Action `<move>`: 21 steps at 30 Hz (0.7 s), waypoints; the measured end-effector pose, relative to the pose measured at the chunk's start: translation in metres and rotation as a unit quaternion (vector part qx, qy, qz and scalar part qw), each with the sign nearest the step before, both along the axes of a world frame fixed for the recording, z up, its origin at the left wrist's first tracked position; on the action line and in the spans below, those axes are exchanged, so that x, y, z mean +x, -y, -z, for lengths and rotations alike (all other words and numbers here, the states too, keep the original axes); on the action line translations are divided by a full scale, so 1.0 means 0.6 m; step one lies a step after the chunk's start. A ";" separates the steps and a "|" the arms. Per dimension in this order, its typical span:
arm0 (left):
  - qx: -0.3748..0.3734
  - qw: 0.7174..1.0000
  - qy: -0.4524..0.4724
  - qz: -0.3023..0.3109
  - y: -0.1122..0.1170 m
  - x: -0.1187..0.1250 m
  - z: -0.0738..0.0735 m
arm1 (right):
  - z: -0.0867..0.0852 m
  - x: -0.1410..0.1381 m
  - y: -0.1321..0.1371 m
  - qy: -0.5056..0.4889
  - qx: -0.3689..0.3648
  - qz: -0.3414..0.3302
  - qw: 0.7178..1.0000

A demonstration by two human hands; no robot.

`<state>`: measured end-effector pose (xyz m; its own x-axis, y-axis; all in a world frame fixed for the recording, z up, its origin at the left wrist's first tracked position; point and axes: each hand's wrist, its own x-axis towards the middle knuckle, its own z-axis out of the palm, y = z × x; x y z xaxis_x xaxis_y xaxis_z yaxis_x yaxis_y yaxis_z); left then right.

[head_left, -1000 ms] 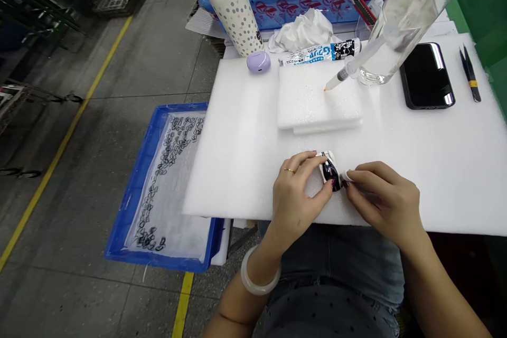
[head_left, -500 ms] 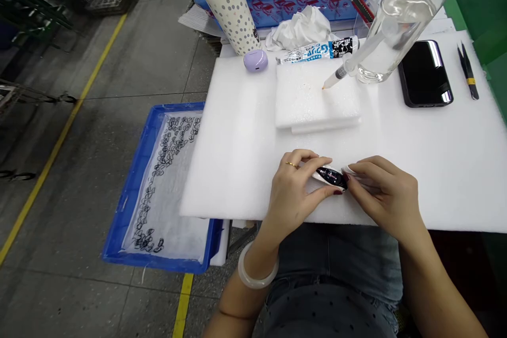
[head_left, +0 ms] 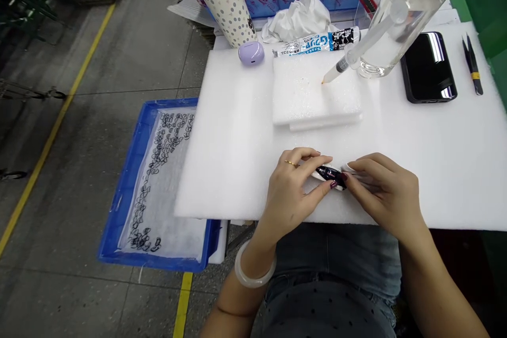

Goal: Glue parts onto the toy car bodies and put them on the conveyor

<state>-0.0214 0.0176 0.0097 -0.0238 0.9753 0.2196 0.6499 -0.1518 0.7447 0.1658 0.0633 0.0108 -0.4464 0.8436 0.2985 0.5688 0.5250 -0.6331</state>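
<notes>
Near the front edge of the white foam sheet, my left hand [head_left: 295,190] pinches a small glossy black oval piece [head_left: 329,173] between thumb and fingers. White material shows along the piece's edge; whether it is cloth or part of the piece I cannot tell. My right hand [head_left: 386,190] is closed at the piece's right end, its thumb tip touching the black surface. A thin white cloth-like thing [head_left: 358,173] shows between the right fingers, mostly hidden by them. Beyond the hands lies a white foam block [head_left: 304,90], with a syringe [head_left: 340,66] resting its tip on it.
A clear bottle of liquid [head_left: 396,26], a phone [head_left: 430,68] and tweezers [head_left: 472,66] are at the right. At the back are a glue tube [head_left: 317,42], crumpled tissue [head_left: 299,18], a purple case [head_left: 251,54] and a dotted flask [head_left: 225,2]. A blue tray [head_left: 105,232] holds many small dark rings.
The left thumb has shifted slightly left along the black piece. Both hands keep their pinch in nearly the same place. The view has shifted a little.
</notes>
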 end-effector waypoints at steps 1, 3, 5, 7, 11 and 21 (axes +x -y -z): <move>0.000 1.000 0.000 0.000 0.000 0.000 0.000 | 0.000 0.000 0.000 0.002 0.002 0.000 1.000; 0.000 1.000 -0.001 0.001 0.001 0.001 0.001 | 0.000 -0.001 0.000 0.010 0.007 0.000 1.000; -0.001 1.000 -0.004 0.001 0.001 0.000 0.001 | -0.001 -0.003 -0.002 0.014 0.008 0.000 1.000; -0.001 1.000 -0.005 0.003 0.001 -0.001 0.001 | -0.002 -0.004 -0.003 0.017 0.000 0.000 1.000; -0.017 0.999 -0.006 0.051 0.000 -0.012 -0.001 | -0.006 -0.002 -0.004 0.014 -0.013 -0.008 1.000; -0.028 0.997 -0.002 0.070 0.002 -0.016 0.001 | 0.007 0.006 0.019 0.055 0.179 -0.071 0.980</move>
